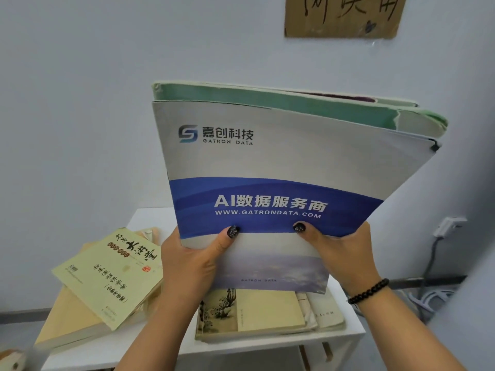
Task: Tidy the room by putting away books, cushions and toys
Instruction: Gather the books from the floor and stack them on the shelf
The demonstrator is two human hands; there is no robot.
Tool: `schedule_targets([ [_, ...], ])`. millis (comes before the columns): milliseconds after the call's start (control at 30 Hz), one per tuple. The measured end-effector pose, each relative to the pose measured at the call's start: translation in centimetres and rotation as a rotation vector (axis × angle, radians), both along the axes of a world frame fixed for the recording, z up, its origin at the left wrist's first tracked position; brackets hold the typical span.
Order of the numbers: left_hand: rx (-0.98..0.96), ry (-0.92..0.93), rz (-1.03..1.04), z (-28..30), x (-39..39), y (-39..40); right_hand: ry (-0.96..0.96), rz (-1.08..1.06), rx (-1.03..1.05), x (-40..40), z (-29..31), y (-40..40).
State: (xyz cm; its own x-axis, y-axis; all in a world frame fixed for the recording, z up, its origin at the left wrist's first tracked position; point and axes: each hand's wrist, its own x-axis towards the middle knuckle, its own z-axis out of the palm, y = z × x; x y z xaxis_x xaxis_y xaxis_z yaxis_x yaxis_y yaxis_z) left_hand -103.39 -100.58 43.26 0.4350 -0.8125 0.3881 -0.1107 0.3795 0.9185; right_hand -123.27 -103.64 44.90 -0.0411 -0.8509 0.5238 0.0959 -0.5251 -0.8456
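I hold a bundle of books upright above a white table (pixel 150 218). Its front is a grey and blue brochure (pixel 267 162) with a logo and white lettering; a green-covered book (pixel 281 103) stands behind it. My left hand (pixel 192 261) grips the bundle's lower left edge, thumb on the cover. My right hand (pixel 345 253) grips the lower right edge the same way, a black bead bracelet on its wrist. A pale yellow book (pixel 107 277) lies on another yellowish book at the table's left. Under the bundle lies a cream book with an ink painting (pixel 249 309).
A pale wall stands right behind the table, with a cardboard sign (pixel 342 14) stuck high on it. A white plug and grey cable (pixel 444 228) hang on the wall at the right. A small plush toy (pixel 12 360) shows at the bottom left corner.
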Motion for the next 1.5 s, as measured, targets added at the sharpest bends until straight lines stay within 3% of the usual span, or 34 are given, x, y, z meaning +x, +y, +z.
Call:
schedule_targets([
  [267, 0.012, -0.083, -0.079, 2.3, -0.6, 0.6, 0.017, -0.189, -0.175, -0.6, 0.4, 2.3],
  [400, 0.049, -0.037, -0.142, 2.1, -1.0, 0.1, 0.001, -0.328, -0.184, -2.8, 0.3, 2.5],
  [500, 0.204, 0.061, -0.117, 0.8, -0.4, -0.4, -0.071, -0.451, -0.122, -4.3, -0.1, 2.0],
  [633, 0.621, -0.248, -0.056, -1.0, 0.8, -0.5, -0.282, -0.525, 0.030, -5.0, -0.3, 1.0],
  [767, 0.831, -0.285, -0.242, -2.0, 0.4, 0.4, -0.488, -0.491, 0.283, -4.3, -1.2, 0.0],
  [900, 0.796, -0.287, -0.200, -2.5, 0.3, 0.8, -0.642, -0.252, 0.597, -2.5, -1.9, -0.4],
  [1100, 0.740, 0.050, -0.165, -2.6, 1.6, 0.7, -0.672, -0.049, 0.908, 0.0, -3.3, -0.3],
  [1233, 0.716, 0.180, -0.152, -3.0, 2.5, 0.4, -0.677, -0.103, 0.966, 0.8, -5.2, -1.0],
  [1500, 0.587, 0.116, -0.061, -3.0, 2.9, 0.2, -0.495, -0.103, 0.991, 0.5, -6.7, -2.1],
])
